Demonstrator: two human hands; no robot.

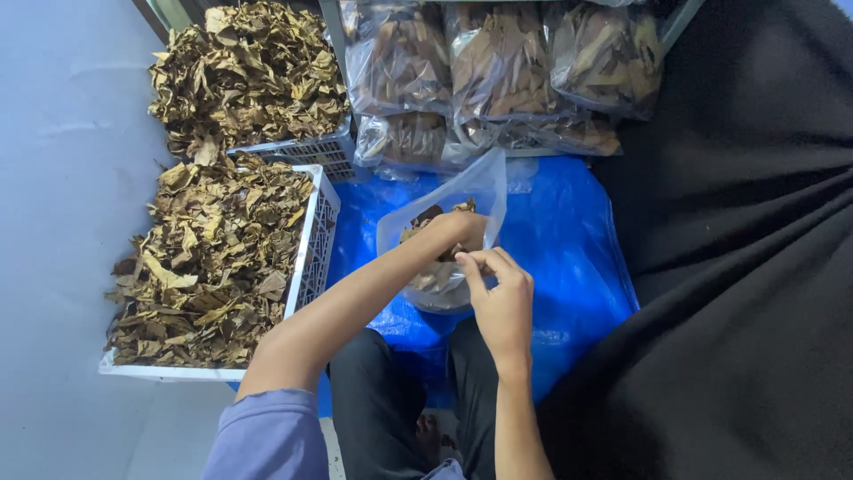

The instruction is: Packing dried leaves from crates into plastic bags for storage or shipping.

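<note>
the left hand [458,229] is pushed down into the mouth of a clear plastic bag [462,200], its fingers closed around a clump of dried brown leaves [435,274] inside; the fingertips themselves are hidden by the leaves and the film. the right hand [502,298] sits just beside it at the bag's near rim, thumb and forefinger pinched on the plastic edge to hold it open. the bag stands upright near the middle of a blue plastic sheet [569,240] spread on the floor, in front of the person's dark trousers. along the sheet's left edge is a white slatted crate [311,249] heaped with loose dried leaves, with a second heaped crate [311,149] behind it at the far left corner. along the sheet's far edge lie several filled, closed leaf bags [498,71]. a black cloth [746,267] covers the right side.
</note>
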